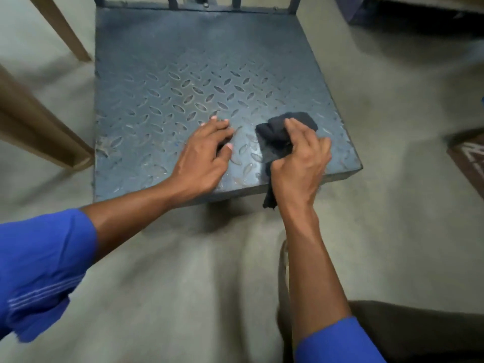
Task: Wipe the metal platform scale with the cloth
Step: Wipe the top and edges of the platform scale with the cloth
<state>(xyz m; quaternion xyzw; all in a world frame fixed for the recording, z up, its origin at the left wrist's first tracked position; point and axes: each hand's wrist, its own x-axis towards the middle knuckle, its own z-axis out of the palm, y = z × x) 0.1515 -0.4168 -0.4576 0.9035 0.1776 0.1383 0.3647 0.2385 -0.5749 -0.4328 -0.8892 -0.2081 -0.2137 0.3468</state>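
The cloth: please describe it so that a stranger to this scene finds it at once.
Find the metal platform scale on the floor. Near its front right corner, the right hand grips the cloth, one end hanging over the edge. It is the only black, soft thing.

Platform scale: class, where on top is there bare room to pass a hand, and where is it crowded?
Bare: the far half of the platform scale, between the hands and the rear bars, and the near-left corner. Crowded: the near-right edge, where the right hand grips the cloth beside the left hand.
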